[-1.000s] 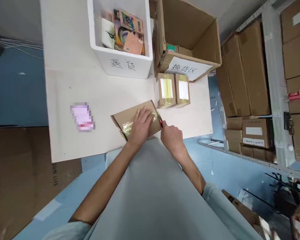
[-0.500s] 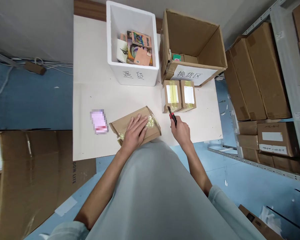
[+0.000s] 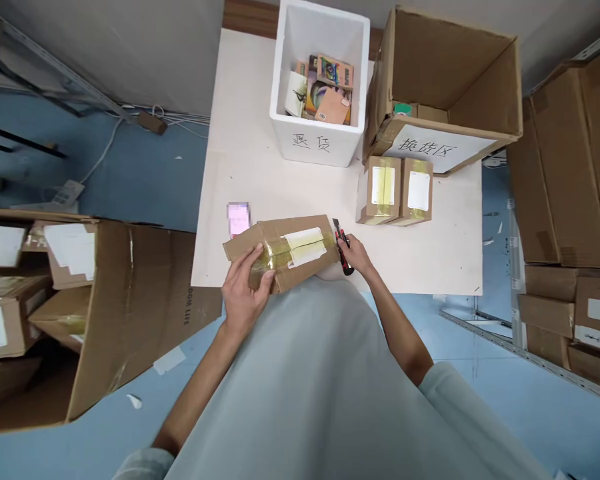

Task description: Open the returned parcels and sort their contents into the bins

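Head view: your taped box [image 3: 281,255] has just been turned. Half a second ago its plain face lay uppermost under your flat palm; now the face with the white label [image 3: 305,249] and the yellow tape along a seam is turned up, at the middle of the table's near edge. It sits askew, and whether its underside is resting fully on the table [image 3: 453,250] or tipped up is not clear.

Your left hand [image 3: 243,293] has moved to the box's left end, thumb and fingers parted around that end and holding it. Your right hand [image 3: 355,253] is curled closely about the cutter [image 3: 347,264], which pointed towards the two small boxes and is now just beside the box's right end; contact between blade and cardboard can't be made out. As I judge it, the turn puts the taped seam within easy reach of the blade, with your left hand well apart from it at the opposite end.

Your box now also reaches the blurred pink item [image 3: 239,217] near the table's left edge, seeming to cover its lower part. Towards the far edge, the white foam bin [image 3: 313,143] and the large carton [image 3: 485,90] look unchanged, as do the two small boxes [image 3: 383,190] before the carton.
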{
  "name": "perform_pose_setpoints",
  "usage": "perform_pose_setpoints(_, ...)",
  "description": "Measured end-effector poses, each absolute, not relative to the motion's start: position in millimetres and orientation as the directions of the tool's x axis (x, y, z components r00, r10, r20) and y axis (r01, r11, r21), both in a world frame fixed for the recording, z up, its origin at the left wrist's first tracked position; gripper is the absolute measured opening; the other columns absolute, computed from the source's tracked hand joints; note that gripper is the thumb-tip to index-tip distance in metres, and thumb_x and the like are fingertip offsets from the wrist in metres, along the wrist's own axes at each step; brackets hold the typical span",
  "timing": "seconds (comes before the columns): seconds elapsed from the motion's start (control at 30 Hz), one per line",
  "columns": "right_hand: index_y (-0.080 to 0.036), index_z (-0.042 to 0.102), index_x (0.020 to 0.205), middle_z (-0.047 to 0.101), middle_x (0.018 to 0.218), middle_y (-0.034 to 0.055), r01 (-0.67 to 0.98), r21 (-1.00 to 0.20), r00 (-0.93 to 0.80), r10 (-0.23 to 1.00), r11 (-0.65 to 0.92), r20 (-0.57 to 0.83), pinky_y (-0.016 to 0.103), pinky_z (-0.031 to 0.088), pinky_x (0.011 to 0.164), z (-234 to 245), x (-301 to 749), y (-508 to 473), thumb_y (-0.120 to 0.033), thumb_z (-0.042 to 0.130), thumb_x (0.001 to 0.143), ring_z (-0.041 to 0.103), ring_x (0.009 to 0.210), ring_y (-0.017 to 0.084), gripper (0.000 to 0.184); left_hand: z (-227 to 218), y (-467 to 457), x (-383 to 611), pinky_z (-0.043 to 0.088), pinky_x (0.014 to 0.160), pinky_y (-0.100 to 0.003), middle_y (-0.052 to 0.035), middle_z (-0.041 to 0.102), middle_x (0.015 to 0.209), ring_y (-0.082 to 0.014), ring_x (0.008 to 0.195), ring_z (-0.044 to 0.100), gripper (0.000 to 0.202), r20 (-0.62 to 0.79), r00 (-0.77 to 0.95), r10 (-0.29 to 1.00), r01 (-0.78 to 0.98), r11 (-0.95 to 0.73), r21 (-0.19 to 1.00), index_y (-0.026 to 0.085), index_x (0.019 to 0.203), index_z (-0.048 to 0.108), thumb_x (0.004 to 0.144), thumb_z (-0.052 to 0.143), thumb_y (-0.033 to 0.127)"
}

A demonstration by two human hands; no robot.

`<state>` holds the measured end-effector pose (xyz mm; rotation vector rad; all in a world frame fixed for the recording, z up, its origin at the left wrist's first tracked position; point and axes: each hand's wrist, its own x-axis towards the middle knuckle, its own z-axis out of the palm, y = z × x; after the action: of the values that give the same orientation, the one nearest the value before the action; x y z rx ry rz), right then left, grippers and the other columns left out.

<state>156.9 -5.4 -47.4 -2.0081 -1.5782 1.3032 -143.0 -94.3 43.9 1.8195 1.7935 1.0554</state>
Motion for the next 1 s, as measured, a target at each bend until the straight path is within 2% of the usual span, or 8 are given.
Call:
perform_pose_setpoints(0.1,-0.027,0.057,0.100,0.078,0.095,0.0064,0.640,-0.678,0.016,0.889,-0.361,-0.458,0.038,0.055,0.087,-42.7,154.8,-16.0,-0.048,0.047,0.105,0.073,0.090,0.027,0.023,61.9,-96.8,-130.5,0.065,0.111,-0.048,-0.0123,0.078,0.139,-0.0301,0.128,0.077,0.050,0.130,-0.248,0.960,0.603,0.049,0.796,0.022,0.144,0.068,0.101,0.076,0.046)
perform_pose_setpoints(0.2,-0.026,0.059,0.105,0.075,0.088,0.0050,0.629,-0.675,0.075,0.895,-0.385,-0.440,0.037,0.054,0.083,-28.6,166.0,-35.8,-0.055,0.044,0.104,0.072,0.085,0.028,0.032,65.6,-94.1,-123.6,0.066,0.109,-0.047,-0.0115,0.076,0.143,-0.0301,0.136,0.073,0.053,0.025,-0.287,0.958,0.484,0.122,0.867,0.024,0.145,0.064,0.099,0.078,0.045)
perform_pose_setpoints(0.37,-0.025,0.062,0.109,0.075,0.086,0.0064,0.698,-0.581,0.228,0.898,-0.420,-0.375,0.034,0.049,0.075,9.9,201.3,-66.3,-0.061,0.040,0.105,0.070,0.081,0.029,0.043,22.6,-80.1,-112.8,0.065,0.109,-0.051,-0.0146,0.075,0.145,-0.0336,0.143,0.068,0.066,-0.222,-0.240,0.945,0.212,0.274,0.938,0.026,0.148,0.060,0.090,0.084,0.047)
perform_pose_setpoints(0.5,-0.024,0.064,0.119,0.078,0.091,0.0098,0.769,-0.432,0.326,0.871,-0.471,-0.368,0.035,0.048,0.076,32.1,220.5,-68.2,-0.058,0.039,0.108,0.072,0.085,0.031,0.044,-16.9,-66.3,-91.7,0.060,0.116,-0.056,-0.0178,0.075,0.143,-0.0361,0.144,0.067,0.075,-0.291,-0.182,0.939,0.052,0.305,0.951,0.021,0.147,0.061,0.082,0.088,0.047)
perform_pose_setpoints(0.6,-0.023,0.065,0.121,0.080,0.095,0.0117,0.801,-0.371,0.325,0.861,-0.470,-0.390,0.035,0.048,0.078,40.1,225.2,-63.6,-0.054,0.038,0.109,0.073,0.090,0.032,0.043,-25.3,-60.6,-82.3,0.057,0.120,-0.057,-0.0172,0.074,0.145,-0.0364,0.145,0.066,0.077,-0.283,-0.156,0.946,0.037,0.292,0.956,0.021,0.151,0.060,0.083,0.087,0.046)
perform_pose_setpoints(0.77,-0.022,0.066,0.120,0.081,0.094,0.0115,0.842,-0.338,0.256,0.864,-0.419,-0.434,0.035,0.048,0.076,46.5,222.4,-59.9,-0.052,0.038,0.111,0.074,0.086,0.032,0.041,-12.7,-59.5,-92.3,0.055,0.123,-0.053,-0.0124,0.074,0.146,-0.0336,0.144,0.067,0.073,-0.260,-0.124,0.958,0.066,0.269,0.961,0.026,0.155,0.061,0.088,0.085,0.041)
perform_pose_setpoints(0.9,-0.021,0.066,0.123,0.081,0.097,0.0121,0.882,-0.297,0.189,0.852,-0.366,-0.489,0.034,0.049,0.076,51.1,211.2,-55.0,-0.048,0.037,0.114,0.075,0.089,0.032,0.040,-11.5,-59.9,-107.5,0.056,0.123,-0.052,-0.0075,0.074,0.148,-0.0330,0.138,0.071,0.056,-0.314,-0.117,0.942,0.126,0.328,0.936,0.027,0.145,0.071,0.091,0.081,0.042)
perform_pose_setpoints(1.0,-0.020,0.063,0.134,0.082,0.103,0.0136,0.946,-0.168,0.157,0.845,-0.277,-0.511,0.034,0.048,0.078,62.4,189.9,-51.7,-0.041,0.036,0.117,0.076,0.093,0.032,0.038,-19.2,-60.6,-115.9,0.056,0.122,-0.053,-0.0083,0.073,0.149,-0.0340,0.132,0.074,0.051,-0.375,-0.099,0.922,0.099,0.385,0.918,0.024,0.136,0.077,0.089,0.082,0.044)
